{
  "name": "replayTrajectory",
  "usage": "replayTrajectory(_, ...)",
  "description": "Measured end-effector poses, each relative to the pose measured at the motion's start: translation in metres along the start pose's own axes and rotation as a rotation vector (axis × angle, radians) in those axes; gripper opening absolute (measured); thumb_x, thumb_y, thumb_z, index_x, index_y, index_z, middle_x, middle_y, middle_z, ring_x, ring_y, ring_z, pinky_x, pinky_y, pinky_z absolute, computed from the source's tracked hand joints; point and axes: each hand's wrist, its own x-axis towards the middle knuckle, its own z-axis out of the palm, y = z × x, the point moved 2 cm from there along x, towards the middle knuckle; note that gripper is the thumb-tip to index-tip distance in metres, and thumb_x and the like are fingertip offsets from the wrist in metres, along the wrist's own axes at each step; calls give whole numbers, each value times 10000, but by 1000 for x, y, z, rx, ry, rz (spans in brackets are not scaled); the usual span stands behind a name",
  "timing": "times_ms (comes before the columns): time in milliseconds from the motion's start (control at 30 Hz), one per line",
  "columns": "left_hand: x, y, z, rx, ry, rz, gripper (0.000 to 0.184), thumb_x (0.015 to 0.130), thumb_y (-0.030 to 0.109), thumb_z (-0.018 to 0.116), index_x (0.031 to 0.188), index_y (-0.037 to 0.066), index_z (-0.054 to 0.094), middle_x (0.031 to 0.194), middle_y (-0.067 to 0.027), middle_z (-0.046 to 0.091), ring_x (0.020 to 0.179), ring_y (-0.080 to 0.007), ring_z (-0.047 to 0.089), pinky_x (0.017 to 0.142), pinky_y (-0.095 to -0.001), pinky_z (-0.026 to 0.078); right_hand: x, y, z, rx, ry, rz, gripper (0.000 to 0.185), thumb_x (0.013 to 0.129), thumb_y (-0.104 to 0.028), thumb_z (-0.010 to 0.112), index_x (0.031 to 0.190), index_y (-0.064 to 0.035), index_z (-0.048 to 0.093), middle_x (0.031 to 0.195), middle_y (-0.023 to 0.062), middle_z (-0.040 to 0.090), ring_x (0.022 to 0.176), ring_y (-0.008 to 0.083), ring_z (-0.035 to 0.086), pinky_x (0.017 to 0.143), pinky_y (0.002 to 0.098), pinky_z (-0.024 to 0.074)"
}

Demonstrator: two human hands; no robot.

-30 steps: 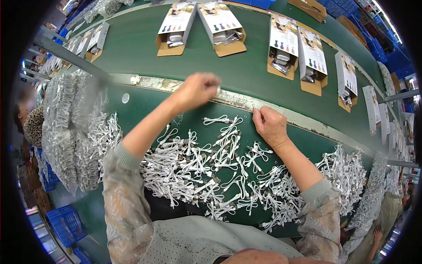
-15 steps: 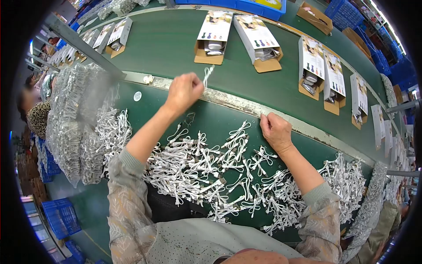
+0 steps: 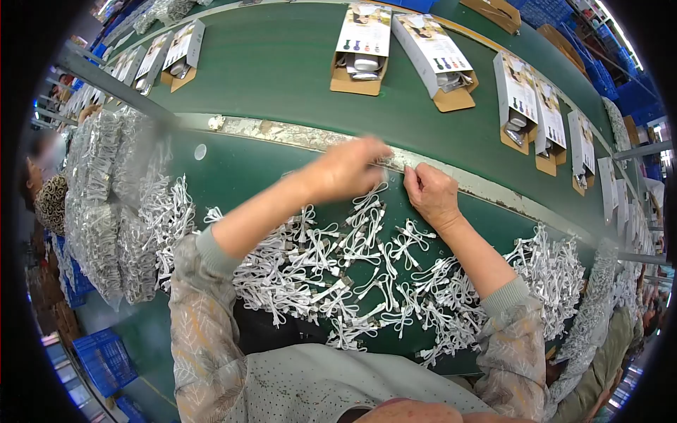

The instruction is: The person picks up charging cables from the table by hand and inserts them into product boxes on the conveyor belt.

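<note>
My left hand [image 3: 350, 168] is blurred by motion above the metal rail [image 3: 282, 134], near my right hand. Its fingers are smeared, and no cable shows clearly in it. My right hand [image 3: 433, 194] rests at the rail's near edge with its fingers curled closed; whatever they hold, if anything, is hidden. Below both hands, white bundled charging cables [image 3: 303, 264] lie in a loose heap on the green table. Beyond the rail stands an open printed box [image 3: 363, 35], its brown flap towards me and white items inside. A second open box [image 3: 431, 49] lies to its right.
More open boxes [image 3: 516, 88] line the green belt [image 3: 268, 63] on the right, others [image 3: 185, 49] on the left. Bagged cables [image 3: 102, 204] are piled at the left beside a metal post [image 3: 116, 81]. Another cable pile [image 3: 546, 282] lies at the right. People sit further along the left.
My left hand has moved right and nearer to my right hand. The white cable seen beside it earlier no longer shows there. The view has shifted slightly; my right hand remains closed by the rail.
</note>
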Motion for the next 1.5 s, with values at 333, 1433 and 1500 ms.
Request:
replayTrajectory(333,-72,-2,-32,-338,-50,-573,347,768,15,647,1099,-19,552,777,-49,605,682,-119,590,603,-264,500,-1,0,1,-25,36,-17,273,813,-172,647,611,-73,491,542,103,544,492,294,565,459,386,451)
replayTrajectory(1433,-61,-133,-118,193,622,-708,218,774,199,591,716,14,689,694,-182,664,718,-345,665,718,-413,519,0,-5,-2,-19,13,-14,306,825,-154,641,595,-64,462,546,115,510,494,305,542,462,397,423)
replayTrajectory(1500,-34,-142,-132,243,531,-811,218,765,196,589,659,29,679,645,-133,664,665,-266,669,694,-373,524,1,-5,-1,-8,6,-10,307,821,-148,644,590,-64,459,538,114,498,479,297,530,455,389,414)
